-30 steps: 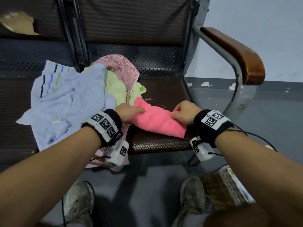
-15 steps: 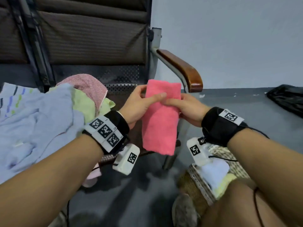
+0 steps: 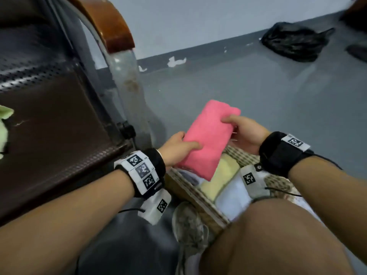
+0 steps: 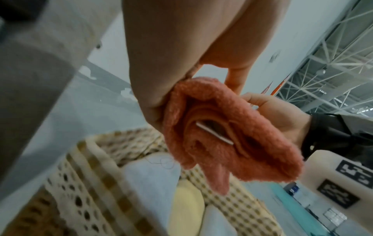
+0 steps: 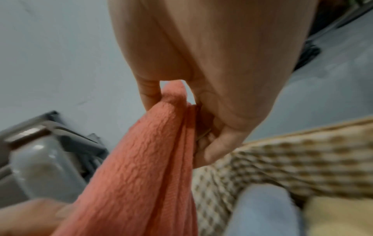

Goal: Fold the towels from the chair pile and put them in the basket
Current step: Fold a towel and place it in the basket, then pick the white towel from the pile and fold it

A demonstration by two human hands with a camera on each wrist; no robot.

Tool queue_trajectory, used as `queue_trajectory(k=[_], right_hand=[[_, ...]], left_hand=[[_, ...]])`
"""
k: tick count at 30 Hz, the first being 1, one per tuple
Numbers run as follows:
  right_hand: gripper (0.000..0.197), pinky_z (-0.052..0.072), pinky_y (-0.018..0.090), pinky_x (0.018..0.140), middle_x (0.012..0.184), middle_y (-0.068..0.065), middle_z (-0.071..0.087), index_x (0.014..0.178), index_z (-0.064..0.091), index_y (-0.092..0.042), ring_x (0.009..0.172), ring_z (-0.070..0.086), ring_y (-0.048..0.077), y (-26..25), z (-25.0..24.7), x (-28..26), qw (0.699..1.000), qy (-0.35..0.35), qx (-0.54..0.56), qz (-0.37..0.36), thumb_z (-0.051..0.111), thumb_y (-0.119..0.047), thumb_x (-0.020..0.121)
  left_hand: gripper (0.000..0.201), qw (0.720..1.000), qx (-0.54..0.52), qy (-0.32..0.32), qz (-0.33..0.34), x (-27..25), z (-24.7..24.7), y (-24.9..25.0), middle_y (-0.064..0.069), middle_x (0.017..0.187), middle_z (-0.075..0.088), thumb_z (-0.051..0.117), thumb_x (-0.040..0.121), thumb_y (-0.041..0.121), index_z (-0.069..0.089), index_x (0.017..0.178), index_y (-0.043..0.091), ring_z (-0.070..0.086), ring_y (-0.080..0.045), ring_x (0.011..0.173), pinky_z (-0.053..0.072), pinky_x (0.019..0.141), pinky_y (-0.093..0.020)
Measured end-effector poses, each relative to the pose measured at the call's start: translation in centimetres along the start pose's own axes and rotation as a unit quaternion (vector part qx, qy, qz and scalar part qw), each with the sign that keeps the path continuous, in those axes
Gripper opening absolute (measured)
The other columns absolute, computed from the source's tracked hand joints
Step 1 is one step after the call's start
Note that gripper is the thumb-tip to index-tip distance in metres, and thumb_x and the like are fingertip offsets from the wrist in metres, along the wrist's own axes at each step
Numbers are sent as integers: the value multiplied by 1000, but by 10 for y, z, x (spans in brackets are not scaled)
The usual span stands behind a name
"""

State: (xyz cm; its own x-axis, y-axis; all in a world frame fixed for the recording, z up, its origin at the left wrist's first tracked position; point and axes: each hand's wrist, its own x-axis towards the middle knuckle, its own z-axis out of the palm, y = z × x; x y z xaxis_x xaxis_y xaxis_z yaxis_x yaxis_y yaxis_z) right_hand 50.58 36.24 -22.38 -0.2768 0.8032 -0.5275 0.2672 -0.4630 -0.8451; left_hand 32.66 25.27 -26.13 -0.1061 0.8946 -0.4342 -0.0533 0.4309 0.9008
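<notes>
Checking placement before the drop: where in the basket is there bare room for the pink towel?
The basket is crowded nearest the person: a grey towel, yellow towel and white towel lie side by side. Bare weave shows only at the far end, under the pink towel held by left hand and right hand.

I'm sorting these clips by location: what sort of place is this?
Probably a waiting area or a hall, not a home: a perforated metal bench seat with a brown wooden armrest, a bare grey painted floor, and an exposed steel truss roof in the left wrist view.
</notes>
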Motion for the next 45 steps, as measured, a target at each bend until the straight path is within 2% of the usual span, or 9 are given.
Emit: queue_trajectory(k=[4,11,16,21,24,29,35,39,45], right_hand=[[25,56,27,62,93,8,62,112,61,-13,74,62,18,56,-15,34,997,30,15,66,67,-24,90],[39,58,33,62,105,10,69,113,60,-14,91,68,27,128,-24,80,981,105,-21,163,61,-42,86],[42,60,51,73,97,12,70,107,63,-13,89,69,37,161,-36,93,973,125,-38,191,71,-42,77],[19,59,50,85,98,12,70,94,62,-20,90,69,32,148,-28,85,976,93,-93,175,63,-30,79],[34,58,42,87,107,10,69,113,61,-14,98,68,29,128,-30,74,967,72,-181,162,60,-31,84],[39,50,35,85,116,13,64,111,65,-9,98,60,28,71,-21,48,902,60,-419,85,59,-41,91],[35,42,22,64,91,7,63,98,71,-3,80,59,21,-26,63,1,846,-58,-526,-67,56,-35,96],[32,51,35,81,106,9,72,113,67,-1,89,68,23,-76,152,-25,853,-193,-472,-108,56,-28,99],[27,41,30,65,87,7,66,114,67,-2,76,55,19,-106,312,-73,821,-307,-444,-186,57,-21,97]], left_hand=[[69,995,74,6,-68,34,30,-27,-12,115,69,74,64,30,57,127,6,68,-31,102,56,93,-45],[39,947,265,-63,-170,82,62,-58,-8,104,63,63,89,28,57,121,6,64,-25,88,53,72,-29],[40,923,330,-99,-170,97,82,-83,-18,128,61,54,96,16,55,132,1,59,-35,116,49,98,-37],[41,902,396,-93,-146,96,81,-92,-18,135,58,52,97,11,52,137,2,55,-32,124,43,101,-35],[43,902,397,-84,-148,92,73,-79,-14,131,59,57,94,24,56,133,7,57,-32,119,47,101,-37],[25,931,357,-51,-61,70,38,-36,-7,105,70,58,92,29,71,97,8,66,-26,95,54,88,-38],[17,950,311,-12,23,5,-47,31,-15,96,75,64,87,19,73,96,7,70,-29,82,56,81,-34],[8,950,304,43,56,-62,-130,63,-8,98,75,66,90,22,68,97,18,73,-25,87,56,72,-27],[10,938,293,178,55,-172,-253,59,-10,95,75,66,89,25,68,99,21,72,-26,89,57,87,-42]])
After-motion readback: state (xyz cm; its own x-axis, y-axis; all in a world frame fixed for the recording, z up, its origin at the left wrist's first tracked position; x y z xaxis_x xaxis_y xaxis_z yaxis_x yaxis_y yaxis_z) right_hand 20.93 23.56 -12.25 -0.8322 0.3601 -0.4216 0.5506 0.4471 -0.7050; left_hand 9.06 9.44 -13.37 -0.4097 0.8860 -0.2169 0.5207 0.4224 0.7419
